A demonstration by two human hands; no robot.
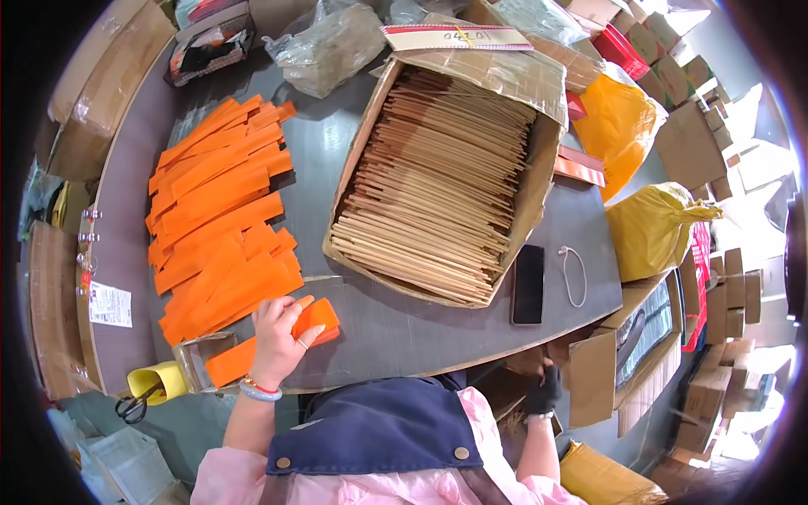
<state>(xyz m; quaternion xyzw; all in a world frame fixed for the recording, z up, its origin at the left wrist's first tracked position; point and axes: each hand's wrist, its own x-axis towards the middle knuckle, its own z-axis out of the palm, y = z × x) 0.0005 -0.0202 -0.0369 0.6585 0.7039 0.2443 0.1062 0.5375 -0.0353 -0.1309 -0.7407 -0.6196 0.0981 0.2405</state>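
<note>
My left hand presses flat on a small stack of orange paper sleeves at the near edge of the grey table. A bracelet sits on that wrist. My right hand, in a dark fingerless glove, is down below the table edge, reaching into a brown carton beside my seat; what it holds is hidden. A long spread of orange sleeves covers the table's left side. An open cardboard box filled with thin wooden sticks stands in the middle.
A black phone and a white cord loop lie right of the box. Yellow tape roll with scissors sits at lower left. Yellow bags, plastic bags and several cartons crowd the back and right.
</note>
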